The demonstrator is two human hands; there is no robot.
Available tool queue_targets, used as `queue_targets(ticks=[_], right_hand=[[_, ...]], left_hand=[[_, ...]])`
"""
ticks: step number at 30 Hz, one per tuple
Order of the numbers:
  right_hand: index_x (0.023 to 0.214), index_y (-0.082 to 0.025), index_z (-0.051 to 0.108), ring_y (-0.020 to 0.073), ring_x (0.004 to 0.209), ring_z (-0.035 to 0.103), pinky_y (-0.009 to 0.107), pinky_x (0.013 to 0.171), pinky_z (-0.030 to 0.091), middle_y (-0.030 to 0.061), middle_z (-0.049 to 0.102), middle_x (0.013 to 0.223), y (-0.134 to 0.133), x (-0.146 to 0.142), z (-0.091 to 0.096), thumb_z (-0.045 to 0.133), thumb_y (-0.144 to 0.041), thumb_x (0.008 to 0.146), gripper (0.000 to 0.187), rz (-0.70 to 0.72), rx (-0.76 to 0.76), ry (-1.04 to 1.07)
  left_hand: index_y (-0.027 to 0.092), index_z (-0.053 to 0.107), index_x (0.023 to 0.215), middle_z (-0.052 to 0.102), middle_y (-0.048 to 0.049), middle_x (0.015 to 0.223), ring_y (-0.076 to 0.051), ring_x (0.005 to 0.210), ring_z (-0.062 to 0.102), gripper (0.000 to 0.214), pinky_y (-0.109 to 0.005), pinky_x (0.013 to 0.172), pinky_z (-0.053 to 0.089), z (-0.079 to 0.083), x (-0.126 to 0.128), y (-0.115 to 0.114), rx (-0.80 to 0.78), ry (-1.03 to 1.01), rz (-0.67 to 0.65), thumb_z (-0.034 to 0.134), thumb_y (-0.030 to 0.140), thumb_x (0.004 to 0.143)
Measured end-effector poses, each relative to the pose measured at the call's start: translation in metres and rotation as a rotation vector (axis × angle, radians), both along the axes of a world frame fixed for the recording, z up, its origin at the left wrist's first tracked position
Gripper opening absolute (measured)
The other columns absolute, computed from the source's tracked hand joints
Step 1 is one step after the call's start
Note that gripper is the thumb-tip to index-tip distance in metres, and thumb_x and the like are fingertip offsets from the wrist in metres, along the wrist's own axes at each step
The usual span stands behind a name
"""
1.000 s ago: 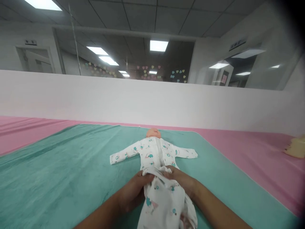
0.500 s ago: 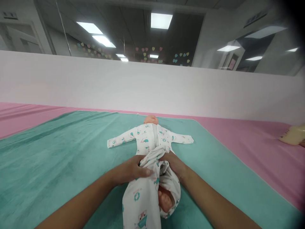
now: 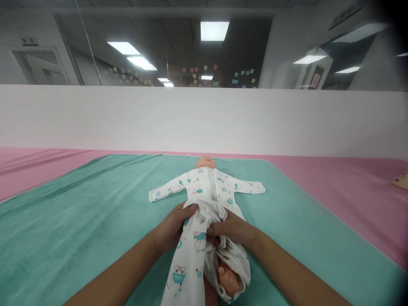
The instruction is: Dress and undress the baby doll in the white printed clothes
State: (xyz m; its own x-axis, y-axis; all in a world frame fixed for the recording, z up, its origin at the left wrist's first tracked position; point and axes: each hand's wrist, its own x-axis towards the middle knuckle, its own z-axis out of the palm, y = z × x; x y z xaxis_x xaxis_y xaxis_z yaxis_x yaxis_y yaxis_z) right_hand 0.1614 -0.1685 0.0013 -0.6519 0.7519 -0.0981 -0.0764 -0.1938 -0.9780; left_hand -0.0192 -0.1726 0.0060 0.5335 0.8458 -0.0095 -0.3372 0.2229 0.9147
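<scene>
A baby doll [image 3: 205,162] lies on its back on a teal blanket [image 3: 79,221], dressed in a white printed romper [image 3: 207,189] with both sleeves spread out sideways. My left hand [image 3: 174,223] is curled around the romper cloth at the doll's left hip. My right hand [image 3: 231,229] pinches the bunched cloth at the crotch, fingers closed. One romper leg [image 3: 183,276] hangs flat toward me. A bare doll foot [image 3: 228,278] pokes out of the other, rumpled leg.
The blanket lies on a pink sheet [image 3: 334,187] that runs to a low white wall [image 3: 204,119] behind. A pale yellow object [image 3: 402,182] sits at the right edge. Glass above the wall reflects ceiling lights.
The view tilted down and shifted. My hands slid from the waist toward the doll's crotch, the left romper leg now lies flatter and longer, and the bare foot shows more.
</scene>
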Motion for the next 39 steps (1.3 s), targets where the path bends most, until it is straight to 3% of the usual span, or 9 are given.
queue_targets(ticks=[3, 6, 11, 15, 19, 23, 28, 34, 39], right_hand=[[0.084, -0.013, 0.064, 0.0155, 0.066, 0.059, 0.030, 0.069, 0.046, 0.0027, 0.064, 0.070, -0.004, 0.000, 0.003, 0.066, -0.018, 0.062, 0.023, -0.090, -0.106, 0.247], [0.075, -0.012, 0.066, 0.0163, 0.063, 0.058, 0.030, 0.066, 0.046, 0.0042, 0.064, 0.066, -0.005, 0.001, 0.001, 0.064, -0.021, 0.062, 0.016, -0.050, -0.114, 0.351], [0.063, -0.010, 0.063, 0.0149, 0.058, 0.056, 0.028, 0.062, 0.045, 0.0038, 0.061, 0.060, -0.008, -0.003, -0.003, 0.075, -0.032, 0.057, 0.026, 0.165, 0.006, 0.193], [0.080, -0.013, 0.064, 0.0126, 0.064, 0.056, 0.024, 0.061, 0.043, 0.0007, 0.062, 0.070, -0.011, -0.012, 0.005, 0.078, -0.023, 0.054, 0.031, 0.070, 0.070, 0.038], [0.091, -0.016, 0.063, 0.0177, 0.081, 0.059, 0.027, 0.070, 0.045, 0.0026, 0.065, 0.086, -0.012, -0.019, 0.008, 0.074, -0.025, 0.060, 0.034, -0.087, 0.169, -0.045], [0.087, -0.015, 0.064, 0.0188, 0.077, 0.059, 0.029, 0.067, 0.045, 0.0029, 0.065, 0.081, -0.010, -0.016, 0.001, 0.072, -0.028, 0.062, 0.029, -0.143, 0.251, -0.166], [0.087, -0.013, 0.065, 0.0181, 0.072, 0.059, 0.030, 0.067, 0.045, 0.0030, 0.065, 0.076, -0.007, -0.009, -0.008, 0.068, -0.022, 0.063, 0.026, -0.096, 0.121, 0.013], [0.099, -0.013, 0.063, 0.0196, 0.077, 0.061, 0.033, 0.075, 0.046, 0.0056, 0.067, 0.081, -0.007, -0.006, -0.013, 0.060, -0.016, 0.067, 0.033, -0.080, -0.123, 0.315], [0.104, -0.013, 0.062, 0.0224, 0.088, 0.060, 0.038, 0.083, 0.044, 0.0095, 0.067, 0.091, -0.007, 0.001, -0.013, 0.055, -0.036, 0.078, 0.035, -0.030, -0.189, 0.332]], left_hand=[[0.010, 0.064, 0.099, 0.064, -0.0086, 0.079, -0.019, 0.072, 0.058, 0.034, -0.030, 0.069, 0.044, 0.005, 0.000, -0.002, 0.051, 0.103, 0.003, 0.061, 0.036, 0.077], [0.010, 0.065, 0.093, 0.062, -0.0065, 0.075, -0.018, 0.071, 0.057, 0.031, -0.030, 0.069, 0.043, 0.006, 0.001, -0.002, 0.099, 0.156, -0.009, 0.059, 0.037, 0.078], [0.012, 0.060, 0.073, 0.055, -0.0007, 0.062, -0.013, 0.059, 0.049, 0.020, -0.024, 0.057, 0.040, -0.004, 0.009, -0.003, 0.188, 0.176, 0.179, 0.060, 0.032, 0.077], [0.014, 0.056, 0.071, 0.052, 0.0011, 0.064, -0.011, 0.060, 0.045, 0.013, -0.022, 0.056, 0.039, -0.005, 0.015, -0.008, 0.218, 0.162, 0.356, 0.059, 0.026, 0.075], [0.015, 0.053, 0.071, 0.050, 0.0015, 0.066, -0.011, 0.062, 0.044, 0.011, -0.022, 0.057, 0.038, -0.001, 0.015, -0.010, 0.232, 0.207, 0.383, 0.056, 0.024, 0.076], [0.015, 0.044, 0.060, 0.040, 0.0047, 0.058, -0.008, 0.057, 0.036, 0.019, -0.019, 0.052, 0.031, -0.002, 0.013, -0.007, 0.266, 0.348, 0.427, 0.059, 0.022, 0.070], [0.015, 0.043, 0.059, 0.038, 0.0050, 0.058, -0.009, 0.056, 0.034, 0.016, -0.020, 0.051, 0.029, -0.004, 0.009, -0.004, 0.264, 0.327, 0.339, 0.055, 0.019, 0.069], [0.012, 0.057, 0.069, 0.052, 0.0006, 0.065, -0.012, 0.061, 0.045, 0.012, -0.022, 0.056, 0.034, -0.005, 0.006, 0.000, 0.247, 0.306, 0.276, 0.057, 0.024, 0.071], [0.011, 0.062, 0.079, 0.059, -0.0037, 0.071, -0.016, 0.066, 0.052, 0.019, -0.026, 0.062, 0.039, -0.001, 0.003, -0.001, 0.171, 0.138, 0.117, 0.057, 0.030, 0.076]])
